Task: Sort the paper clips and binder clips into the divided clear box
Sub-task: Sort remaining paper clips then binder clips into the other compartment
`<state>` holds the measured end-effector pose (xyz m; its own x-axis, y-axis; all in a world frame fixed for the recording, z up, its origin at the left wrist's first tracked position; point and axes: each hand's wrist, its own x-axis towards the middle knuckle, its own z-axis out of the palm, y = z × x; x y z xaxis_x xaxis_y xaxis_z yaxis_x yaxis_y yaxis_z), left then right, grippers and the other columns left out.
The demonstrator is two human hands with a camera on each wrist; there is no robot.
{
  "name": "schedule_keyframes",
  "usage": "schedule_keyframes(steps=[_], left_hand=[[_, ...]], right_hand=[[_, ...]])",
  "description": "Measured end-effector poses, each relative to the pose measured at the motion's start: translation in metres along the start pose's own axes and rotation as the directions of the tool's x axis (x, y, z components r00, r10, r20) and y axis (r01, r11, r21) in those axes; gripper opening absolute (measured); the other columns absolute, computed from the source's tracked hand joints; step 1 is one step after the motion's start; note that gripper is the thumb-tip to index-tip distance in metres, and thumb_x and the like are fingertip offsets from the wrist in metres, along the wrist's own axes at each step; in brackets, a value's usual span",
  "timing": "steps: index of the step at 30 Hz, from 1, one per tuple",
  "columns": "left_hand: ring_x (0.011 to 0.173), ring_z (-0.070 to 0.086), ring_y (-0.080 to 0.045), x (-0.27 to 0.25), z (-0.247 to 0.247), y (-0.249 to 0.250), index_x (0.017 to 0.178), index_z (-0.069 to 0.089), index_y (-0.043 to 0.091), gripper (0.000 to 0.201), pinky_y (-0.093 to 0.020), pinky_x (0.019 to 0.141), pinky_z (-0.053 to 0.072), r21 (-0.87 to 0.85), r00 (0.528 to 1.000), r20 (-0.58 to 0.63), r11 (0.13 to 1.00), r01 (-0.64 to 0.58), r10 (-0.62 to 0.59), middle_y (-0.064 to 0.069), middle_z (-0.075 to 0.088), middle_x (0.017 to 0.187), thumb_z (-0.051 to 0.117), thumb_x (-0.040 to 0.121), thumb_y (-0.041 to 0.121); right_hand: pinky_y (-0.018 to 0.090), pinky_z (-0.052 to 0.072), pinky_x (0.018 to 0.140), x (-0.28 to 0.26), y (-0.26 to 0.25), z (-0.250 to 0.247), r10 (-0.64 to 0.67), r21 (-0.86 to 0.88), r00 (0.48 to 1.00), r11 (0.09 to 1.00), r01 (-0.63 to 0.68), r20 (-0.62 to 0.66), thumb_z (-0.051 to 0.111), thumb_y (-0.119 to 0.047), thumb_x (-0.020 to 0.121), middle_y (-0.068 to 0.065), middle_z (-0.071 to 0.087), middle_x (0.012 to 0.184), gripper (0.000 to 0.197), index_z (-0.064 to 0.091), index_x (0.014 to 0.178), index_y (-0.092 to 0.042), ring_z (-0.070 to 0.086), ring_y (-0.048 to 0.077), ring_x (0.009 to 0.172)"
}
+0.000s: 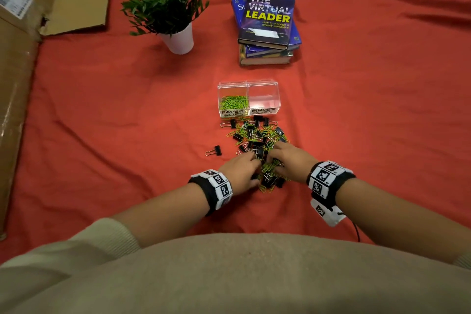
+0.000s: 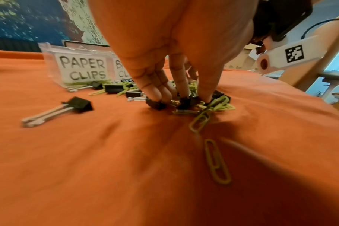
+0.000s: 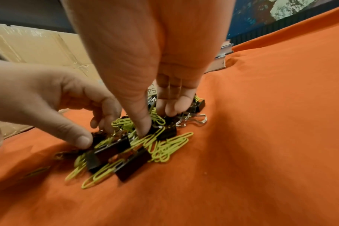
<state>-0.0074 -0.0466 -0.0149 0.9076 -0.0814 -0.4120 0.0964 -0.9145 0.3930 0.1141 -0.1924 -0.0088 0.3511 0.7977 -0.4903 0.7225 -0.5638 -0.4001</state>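
Both hands sunk in the near end of the mixed clip pile (image 1: 257, 150): left hand (image 1: 239, 169) and right hand (image 1: 290, 160) fingers curled among binder clips, actual grip unclear; divided clear box (image 1: 248, 84) straight ahead beyond the pile, binder side right.

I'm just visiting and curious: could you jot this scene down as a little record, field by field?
Surface: red cloth
Clear box: two compartments, labelled PAPER CLIPS and BINDER CLIPS
Paper clip side: holds green paper clips
Binder clip side: looks empty
Mixed pile: black binder clips and green paper clips, in front of the box
Stray binder clip: apart, left of the pile
Left hand: fingers in the pile's near end
Right hand: fingers in the pile too
Background: potted plant, stacked books, cardboard
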Motion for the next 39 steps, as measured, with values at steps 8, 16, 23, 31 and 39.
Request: schedule_keyframes(steps=[8,16,23,31,39], left_hand=[[0.108,0.050,-0.029,-0.011,-0.018,-0.043,0.103,0.054,0.008,0.026,-0.038,0.091,0.041,0.046,0.980,-0.118,0.985,0.168,-0.161,-0.010,0.050,0.111,0.059,0.086,0.026],[0.111,0.047,-0.023,-0.011,-0.001,-0.011,0.114,0.056,0.012,0.030,-0.034,0.094,0.041,0.023,0.996,-0.085,0.999,0.032,-0.030,-0.005,0.051,0.114,0.059,0.085,0.021],[0.120,0.044,-0.027,-0.007,0.008,0.000,0.128,0.048,0.008,0.043,-0.042,0.098,0.044,0.050,0.992,-0.028,0.991,0.125,-0.123,-0.009,0.046,0.123,0.058,0.090,0.024],[0.111,0.052,-0.034,-0.009,0.010,0.010,0.118,0.051,0.001,0.026,-0.043,0.086,0.045,0.221,0.992,-0.037,0.967,0.124,-0.118,-0.016,0.052,0.120,0.039,0.095,0.005],[0.115,0.050,-0.037,-0.009,0.009,0.010,0.124,0.043,-0.003,0.031,-0.044,0.091,0.044,0.258,0.993,-0.015,0.959,0.120,-0.120,-0.021,0.048,0.125,0.032,0.095,0.000]], right_hand=[[0.025,0.047,0.062,0.004,0.002,-0.006,0.160,0.359,0.984,0.926,-0.120,-0.083,0.070,-0.014,0.081,-0.002,0.064,0.077,0.007,0.066,0.086,-0.013,0.059,0.013,0.068],[0.029,0.050,0.059,0.000,0.010,-0.022,0.233,0.599,0.972,0.773,-0.211,0.042,0.070,-0.007,0.079,0.001,0.062,0.069,0.012,0.060,0.076,-0.013,0.056,0.014,0.058],[0.016,0.039,0.053,-0.002,0.009,-0.016,0.209,0.328,0.978,0.926,-0.189,-0.026,0.062,-0.006,0.078,-0.006,0.055,0.069,0.005,0.061,0.082,-0.008,0.052,0.012,0.066],[0.030,0.052,0.055,0.003,0.005,-0.023,0.235,0.567,0.972,0.805,-0.178,-0.027,0.060,-0.003,0.078,0.004,0.061,0.068,0.016,0.054,0.068,-0.013,0.057,0.015,0.059],[0.016,0.046,0.050,0.037,-0.027,-0.078,0.221,0.753,0.970,0.654,-0.068,-0.104,0.060,0.000,0.082,0.003,0.063,0.071,0.016,0.055,0.071,-0.010,0.052,0.006,0.052]])
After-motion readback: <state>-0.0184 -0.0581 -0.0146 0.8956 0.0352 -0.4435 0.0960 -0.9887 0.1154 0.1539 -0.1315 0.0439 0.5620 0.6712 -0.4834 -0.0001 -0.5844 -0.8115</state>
